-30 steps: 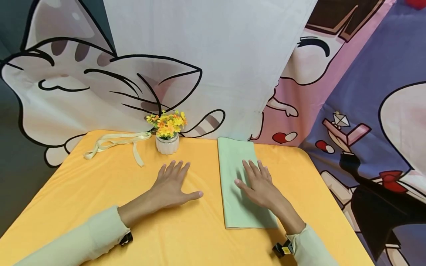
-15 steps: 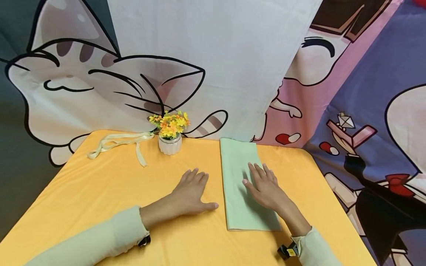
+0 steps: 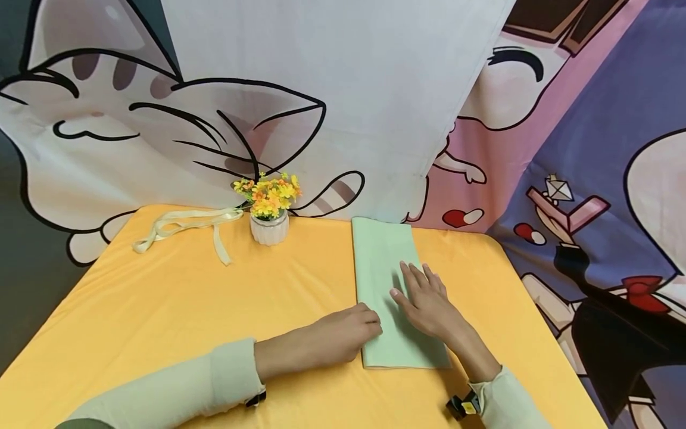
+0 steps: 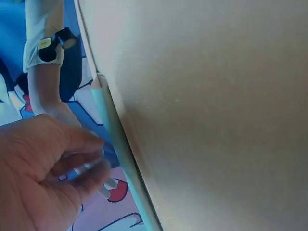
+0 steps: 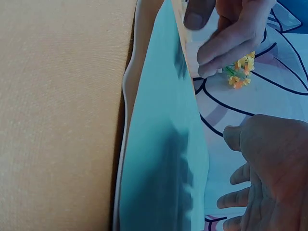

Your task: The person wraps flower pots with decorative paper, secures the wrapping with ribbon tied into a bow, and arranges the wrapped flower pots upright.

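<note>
A folded light green cloth [image 3: 387,298] lies lengthwise on the yellow-covered table. At its left edge is my left hand [image 3: 345,333], fingers bent and the tips over or near the fold. In the left wrist view, the thumb and fingers of the left hand [image 4: 53,168] are apart, with no cloth visible between them. My right hand [image 3: 426,304] hovers over the right part of the cloth, fingers spread, casting a shadow on it. The right wrist view shows the right hand [image 5: 274,168] above the cloth [image 5: 159,144], layered at its near edge.
A small white pot with yellow and orange flowers [image 3: 270,229] stands at the back of the table. Left of it lies a loose pale ribbon [image 3: 182,221]. A printed cartoon curtain [image 3: 391,113] hangs right behind the table [image 3: 214,310].
My left hand has moved right to the cloth's left edge, and its spread fingers have bent. My right hand has shifted slightly right. The cloth looks unchanged.
</note>
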`<state>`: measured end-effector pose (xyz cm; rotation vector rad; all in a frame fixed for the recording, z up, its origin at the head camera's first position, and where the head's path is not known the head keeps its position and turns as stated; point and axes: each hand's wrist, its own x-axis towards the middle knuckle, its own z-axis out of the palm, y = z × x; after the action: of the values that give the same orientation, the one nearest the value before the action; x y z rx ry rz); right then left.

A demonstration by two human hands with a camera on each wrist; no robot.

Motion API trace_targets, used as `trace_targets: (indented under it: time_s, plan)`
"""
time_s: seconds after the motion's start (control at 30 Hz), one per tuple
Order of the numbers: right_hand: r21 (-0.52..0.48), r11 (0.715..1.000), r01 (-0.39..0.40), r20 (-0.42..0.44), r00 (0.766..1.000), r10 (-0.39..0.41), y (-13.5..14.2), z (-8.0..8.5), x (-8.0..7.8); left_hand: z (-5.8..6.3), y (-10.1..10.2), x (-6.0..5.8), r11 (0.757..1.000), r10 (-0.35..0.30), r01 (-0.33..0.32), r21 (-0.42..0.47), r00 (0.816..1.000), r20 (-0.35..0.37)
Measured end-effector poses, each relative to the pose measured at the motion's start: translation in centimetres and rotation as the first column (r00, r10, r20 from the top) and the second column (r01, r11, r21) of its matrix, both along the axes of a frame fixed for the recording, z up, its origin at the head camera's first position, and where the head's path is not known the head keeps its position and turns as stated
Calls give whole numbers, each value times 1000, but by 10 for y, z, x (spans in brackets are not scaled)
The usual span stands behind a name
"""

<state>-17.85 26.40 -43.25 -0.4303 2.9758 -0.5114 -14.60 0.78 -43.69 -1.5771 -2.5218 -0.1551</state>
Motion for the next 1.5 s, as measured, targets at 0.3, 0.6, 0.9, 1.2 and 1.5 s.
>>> trace_targets:
  time_s: [0.3, 0.6, 0.9, 1.2, 1.5]
  plan:
    - [2, 1000, 10, -15, 1000, -10, 1, -2, -1, -2, 18, -1, 993, -57, 66, -98, 995, 88]
    - [9, 999, 42, 13, 999, -42, 18, -4, -3, -3, 33, 6, 991, 90, -76, -114, 987, 130]
    - [25, 998, 62, 37, 997, -63, 47, -1, -10, -5, 27, -2, 998, 52, -48, -29, 980, 190]
    - [36, 999, -12, 67, 998, 10, 84, 1, -15, -7, 16, -5, 993, -19, -23, 115, 938, 346]
    - [31, 997, -73, 81, 994, 70, 98, -9, -17, -11, 7, -3, 976, -4, -103, 193, 875, 483]
